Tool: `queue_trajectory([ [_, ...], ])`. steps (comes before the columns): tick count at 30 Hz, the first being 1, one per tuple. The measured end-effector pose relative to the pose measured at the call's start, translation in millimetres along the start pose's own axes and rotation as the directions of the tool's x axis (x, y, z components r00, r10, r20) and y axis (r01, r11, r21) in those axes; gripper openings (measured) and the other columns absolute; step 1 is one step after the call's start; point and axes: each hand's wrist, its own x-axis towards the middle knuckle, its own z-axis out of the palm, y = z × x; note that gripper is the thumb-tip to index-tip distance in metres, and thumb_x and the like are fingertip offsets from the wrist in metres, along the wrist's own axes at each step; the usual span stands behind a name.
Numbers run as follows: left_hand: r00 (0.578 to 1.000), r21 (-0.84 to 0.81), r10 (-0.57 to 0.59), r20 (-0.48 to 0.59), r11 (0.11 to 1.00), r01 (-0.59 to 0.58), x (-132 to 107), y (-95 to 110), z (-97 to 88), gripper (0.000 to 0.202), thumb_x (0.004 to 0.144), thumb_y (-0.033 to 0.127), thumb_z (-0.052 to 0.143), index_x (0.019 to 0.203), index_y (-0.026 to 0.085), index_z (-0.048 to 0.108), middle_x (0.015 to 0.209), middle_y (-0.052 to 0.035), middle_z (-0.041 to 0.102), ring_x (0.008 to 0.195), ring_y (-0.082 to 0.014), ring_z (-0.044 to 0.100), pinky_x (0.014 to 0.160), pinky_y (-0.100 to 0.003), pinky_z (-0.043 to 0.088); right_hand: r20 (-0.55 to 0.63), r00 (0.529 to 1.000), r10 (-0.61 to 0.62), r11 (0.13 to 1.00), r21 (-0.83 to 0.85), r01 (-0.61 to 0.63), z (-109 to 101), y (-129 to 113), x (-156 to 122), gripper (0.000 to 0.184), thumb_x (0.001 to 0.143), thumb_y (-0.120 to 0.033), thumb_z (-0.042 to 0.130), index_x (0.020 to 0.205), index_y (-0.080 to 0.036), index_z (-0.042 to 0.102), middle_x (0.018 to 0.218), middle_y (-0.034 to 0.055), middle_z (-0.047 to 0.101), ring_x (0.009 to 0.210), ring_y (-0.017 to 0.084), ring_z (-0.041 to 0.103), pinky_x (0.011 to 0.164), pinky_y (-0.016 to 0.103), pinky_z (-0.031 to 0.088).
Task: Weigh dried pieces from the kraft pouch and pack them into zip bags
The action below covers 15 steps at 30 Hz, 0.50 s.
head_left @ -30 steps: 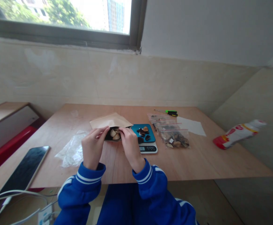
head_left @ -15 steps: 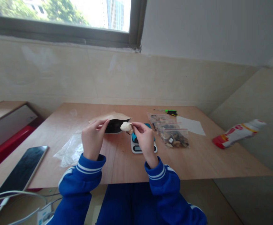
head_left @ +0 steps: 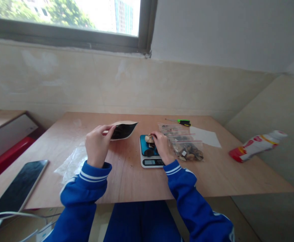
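Note:
My left hand [head_left: 98, 143] pinches the rim of a brown paper bag [head_left: 123, 130], whose mouth gapes and shows a dark inside. Over a small digital scale [head_left: 143, 148] with a blue top and white body, my right hand [head_left: 163, 146] pinches a pale, brown-edged dried mushroom [head_left: 149, 138]. Whether the mushroom touches what lies under it, I cannot tell. Dark pieces [head_left: 149, 153] rest on the blue top. The scale's display is lit, but its figures are too small to read.
Several zip bags [head_left: 188, 149] of dried brown pieces lie right of the scale. Behind them are a screwdriver [head_left: 183, 121] and white paper [head_left: 206, 137]. A bottle [head_left: 257, 145] is at far right. Clear plastic [head_left: 72, 164] and a phone [head_left: 21, 185] with a cable are at left.
My right hand has moved right and down with the dried mushroom, from the bag's mouth to the scale. My left hand still holds the bag, which now sits slightly lower.

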Motion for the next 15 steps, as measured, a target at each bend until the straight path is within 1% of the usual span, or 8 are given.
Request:
queue_trajectory([
  [3,1.000,0.002,0.002,0.007,1.000,-0.002,-2.6,-0.6,0.7,0.030,0.083,0.046,0.057,0.081,0.021,0.073,0.081,-0.0021,0.073,0.066,-0.0163,0.067,0.063,-0.027,0.046,0.019,1.000,-0.018,1.000,0.001,0.018,7.9,0.5,4.3,0.022,0.087,-0.010,0.049,0.095,-0.015,0.069,0.095,0.0114,0.072,0.090,0.021,0.067,0.084,0.032,0.049],
  [6,1.000,0.006,0.010,0.010,1.000,-0.010,-3.9,-1.8,0.6,0.029,0.083,0.046,0.057,0.082,0.022,0.073,0.082,-0.0017,0.073,0.065,-0.0156,0.067,0.063,-0.027,0.046,0.042,0.999,-0.028,1.000,0.015,0.027,10.2,2.9,7.9,0.025,0.086,-0.006,0.048,0.096,-0.013,0.070,0.096,0.0118,0.073,0.090,0.022,0.067,0.085,0.032,0.049],
  [9,1.000,-0.001,0.005,0.015,1.000,-0.005,-4.9,-2.7,0.2,0.028,0.083,0.045,0.058,0.082,0.022,0.073,0.082,-0.0014,0.073,0.065,-0.0154,0.067,0.063,-0.027,0.047,0.079,0.993,-0.083,0.996,0.039,0.080,7.6,8.6,6.7,0.032,0.085,-0.003,0.046,0.102,-0.014,0.071,0.102,0.0113,0.072,0.097,0.021,0.065,0.091,0.033,0.048],
  [13,1.000,-0.021,-0.008,0.025,1.000,0.009,-6.7,-3.5,0.1,0.026,0.083,0.043,0.059,0.080,0.021,0.073,0.084,-0.0020,0.073,0.066,-0.0154,0.067,0.064,-0.027,0.048,0.126,0.980,-0.156,0.987,0.060,0.149,1.4,17.6,0.3,0.044,0.083,0.001,0.043,0.114,-0.020,0.067,0.118,0.0079,0.066,0.110,0.020,0.058,0.098,0.034,0.044],
  [15,1.000,-0.026,-0.004,0.028,1.000,0.005,-7.7,-4.3,0.5,0.027,0.082,0.043,0.058,0.080,0.021,0.073,0.084,-0.0022,0.073,0.066,-0.0155,0.067,0.064,-0.027,0.049,0.137,0.975,-0.172,0.984,0.063,0.165,-2.5,19.6,-1.1,0.045,0.082,0.001,0.043,0.114,-0.022,0.067,0.119,0.0072,0.065,0.110,0.019,0.058,0.098,0.035,0.044],
])
